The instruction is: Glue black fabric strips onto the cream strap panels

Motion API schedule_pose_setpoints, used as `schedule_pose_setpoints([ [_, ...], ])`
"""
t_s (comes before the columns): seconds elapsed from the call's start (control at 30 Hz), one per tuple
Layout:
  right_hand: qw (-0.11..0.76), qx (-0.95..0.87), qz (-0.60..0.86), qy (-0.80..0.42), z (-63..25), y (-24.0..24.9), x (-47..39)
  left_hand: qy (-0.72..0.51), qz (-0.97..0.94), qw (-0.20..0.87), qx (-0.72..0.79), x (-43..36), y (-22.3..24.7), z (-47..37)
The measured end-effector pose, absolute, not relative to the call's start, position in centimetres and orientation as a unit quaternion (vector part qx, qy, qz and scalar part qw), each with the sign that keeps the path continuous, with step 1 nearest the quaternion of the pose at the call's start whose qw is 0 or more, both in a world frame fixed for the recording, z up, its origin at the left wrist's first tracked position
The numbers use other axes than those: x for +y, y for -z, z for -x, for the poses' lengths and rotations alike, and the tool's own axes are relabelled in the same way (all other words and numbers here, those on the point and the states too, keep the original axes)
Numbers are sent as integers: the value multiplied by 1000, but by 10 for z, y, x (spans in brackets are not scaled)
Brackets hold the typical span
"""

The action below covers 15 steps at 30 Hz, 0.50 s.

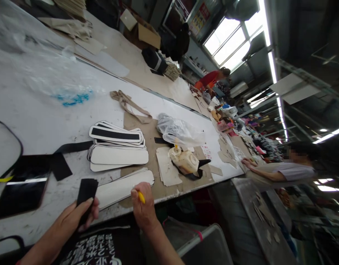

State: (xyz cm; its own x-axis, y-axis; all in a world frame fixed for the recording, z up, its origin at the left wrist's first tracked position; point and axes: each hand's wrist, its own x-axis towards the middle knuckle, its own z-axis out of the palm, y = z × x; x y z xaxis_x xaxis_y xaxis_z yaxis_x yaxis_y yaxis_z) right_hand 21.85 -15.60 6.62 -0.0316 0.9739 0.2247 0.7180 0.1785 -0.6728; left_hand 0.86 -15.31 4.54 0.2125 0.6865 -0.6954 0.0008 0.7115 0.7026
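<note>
My left hand (pixel 67 221) is closed around a small bundle of black strips (pixel 87 189), held above the front edge of the table. My right hand (pixel 144 206) is a fist around a tool with a yellow handle (pixel 141 197); its other end is hidden. Under that fist lies a fanned stack of long white rounded panels (pixel 116 189). Just behind it is a second pile of white panels (pixel 119 154). On top sit white-rimmed panels with a black strip (pixel 115 134) down the middle. A stained, cream-coloured container (pixel 184 160) stands to the right, on pale sheets.
A dark tablet-like slab (pixel 23 184) lies at left, with a black band beside it. Clear plastic bags (pixel 177 129), a beige strap (pixel 130 106) and crumpled film (pixel 48 70) are on the table. A co-worker (pixel 280 171) stands at right; another in red (pixel 209 79) is farther back.
</note>
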Motion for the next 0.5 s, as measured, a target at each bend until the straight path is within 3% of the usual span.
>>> schedule_pose_setpoints([
  [0.13,295,-697,593,-275,-203,-75,-146,-245,-265,770,526,-151,-66,-18],
  [0.37,320,-468,569,-595,-169,-87,-145,-223,-295,756,540,-152,-73,-24],
  [0.5,341,-497,603,-523,-170,-80,-147,-226,-274,750,557,-158,-71,-23],
])
